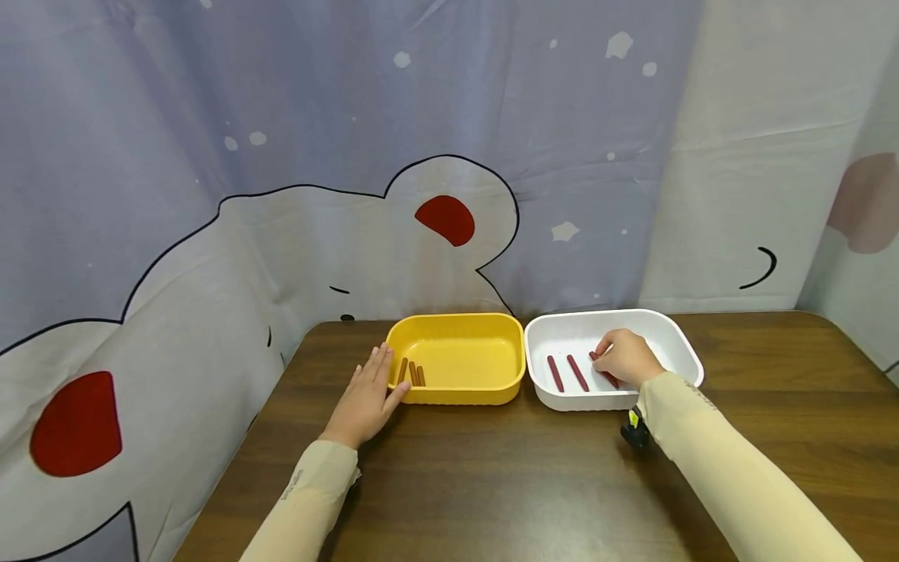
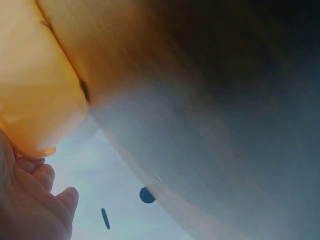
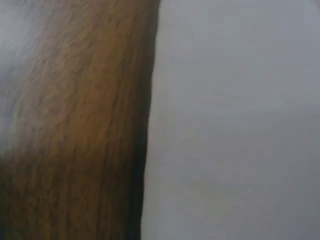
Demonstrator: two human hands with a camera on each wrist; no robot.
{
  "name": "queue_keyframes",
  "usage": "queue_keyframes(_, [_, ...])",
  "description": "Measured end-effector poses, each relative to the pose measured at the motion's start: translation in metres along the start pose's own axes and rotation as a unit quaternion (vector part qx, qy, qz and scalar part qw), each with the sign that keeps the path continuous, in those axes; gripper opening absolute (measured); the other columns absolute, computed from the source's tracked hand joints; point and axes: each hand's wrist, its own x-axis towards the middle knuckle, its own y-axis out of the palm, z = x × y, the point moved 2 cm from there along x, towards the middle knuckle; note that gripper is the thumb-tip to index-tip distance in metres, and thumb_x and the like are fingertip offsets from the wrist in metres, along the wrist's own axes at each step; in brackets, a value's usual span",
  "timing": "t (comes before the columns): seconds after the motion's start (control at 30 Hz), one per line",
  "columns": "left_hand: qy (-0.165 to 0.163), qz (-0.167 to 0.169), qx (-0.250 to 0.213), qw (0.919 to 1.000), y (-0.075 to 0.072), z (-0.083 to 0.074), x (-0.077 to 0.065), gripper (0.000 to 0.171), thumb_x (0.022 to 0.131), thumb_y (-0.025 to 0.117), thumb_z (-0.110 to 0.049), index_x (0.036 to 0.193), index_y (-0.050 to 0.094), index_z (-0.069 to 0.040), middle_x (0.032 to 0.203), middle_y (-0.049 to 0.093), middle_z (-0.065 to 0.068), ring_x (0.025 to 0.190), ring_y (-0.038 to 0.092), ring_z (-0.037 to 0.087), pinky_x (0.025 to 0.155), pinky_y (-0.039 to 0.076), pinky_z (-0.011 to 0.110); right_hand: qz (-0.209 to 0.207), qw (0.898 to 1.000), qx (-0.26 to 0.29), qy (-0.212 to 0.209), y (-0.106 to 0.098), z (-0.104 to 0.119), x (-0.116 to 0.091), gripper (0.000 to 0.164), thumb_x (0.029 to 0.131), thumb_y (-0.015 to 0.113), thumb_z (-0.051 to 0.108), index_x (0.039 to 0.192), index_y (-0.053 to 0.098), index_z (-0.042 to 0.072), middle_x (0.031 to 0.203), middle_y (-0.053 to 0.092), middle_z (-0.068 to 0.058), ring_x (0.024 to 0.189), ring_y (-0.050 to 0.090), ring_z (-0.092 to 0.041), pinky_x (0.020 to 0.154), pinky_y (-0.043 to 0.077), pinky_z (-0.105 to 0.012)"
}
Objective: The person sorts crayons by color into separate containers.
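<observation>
Right hand (image 1: 627,357) seemingly pinches a red stick (image 1: 605,371) in the white tray (image 1: 677,337).

Head view looks down across the table (image 1: 492,484); both wrist views sit close, sharing its wood.

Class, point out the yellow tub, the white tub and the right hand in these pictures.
Yellow tub (image 1: 456,390): head view, on its front wall.
White tub (image 1: 604,315): head view, on its back rim.
Right hand (image 1: 627,357): head view, on the back of the hand, inside the white tub.
</observation>
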Motion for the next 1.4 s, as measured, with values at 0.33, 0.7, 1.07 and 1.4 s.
queue_keyframes(0.33, [0.005, -0.011, 0.000, 0.9999, -0.001, -0.003, 0.000, 0.076, 0.108, 0.043, -0.047, 0.158, 0.023, 0.006, 0.166, 0.020, 0.022, 0.153, 0.018, 0.036, 0.121, 0.020, 0.059, -0.002, 1.000, -0.022, -0.009, 0.000, 0.002, 0.000, 0.009, 0.077, 0.070, 0.008, 0.080, 0.067, 0.000, 0.068, 0.063, -0.006, 0.064, 0.056, -0.021, 0.060, 0.043, -0.030])
queue_keyframes(0.7, [0.003, -0.004, 0.002, 1.0000, 0.000, -0.004, 0.003, 0.076, 0.108, 0.045, -0.046, 0.158, 0.021, 0.006, 0.166, 0.019, 0.022, 0.153, 0.018, 0.036, 0.120, 0.020, 0.059, -0.007, 0.999, -0.046, -0.018, -0.006, 0.002, -0.002, 0.013, 0.083, 0.071, 0.013, 0.078, 0.069, 0.001, 0.072, 0.065, -0.008, 0.068, 0.057, -0.024, 0.066, 0.047, -0.037])
queue_keyframes(1.07, [0.008, -0.005, -0.003, 1.0000, 0.001, -0.004, 0.005, 0.075, 0.108, 0.044, -0.045, 0.158, 0.022, 0.006, 0.166, 0.020, 0.022, 0.153, 0.018, 0.036, 0.120, 0.020, 0.060, -0.037, 0.998, -0.041, -0.043, -0.031, 0.012, -0.016, 0.017, 0.089, 0.058, 0.011, 0.088, 0.069, -0.002, 0.079, 0.068, -0.009, 0.070, 0.060, -0.021, 0.064, 0.046, -0.034])
queue_keyframes(1.4, [0.008, -0.004, -0.001, 1.0000, 0.003, 0.002, 0.004, 0.076, 0.108, 0.044, -0.047, 0.159, 0.022, 0.005, 0.166, 0.019, 0.020, 0.154, 0.018, 0.034, 0.120, 0.021, 0.061, -0.121, 0.988, -0.069, -0.073, -0.057, 0.010, -0.040, 0.022, 0.097, 0.052, 0.014, 0.097, 0.070, 0.000, 0.089, 0.069, -0.013, 0.078, 0.062, -0.028, 0.067, 0.049, -0.042])
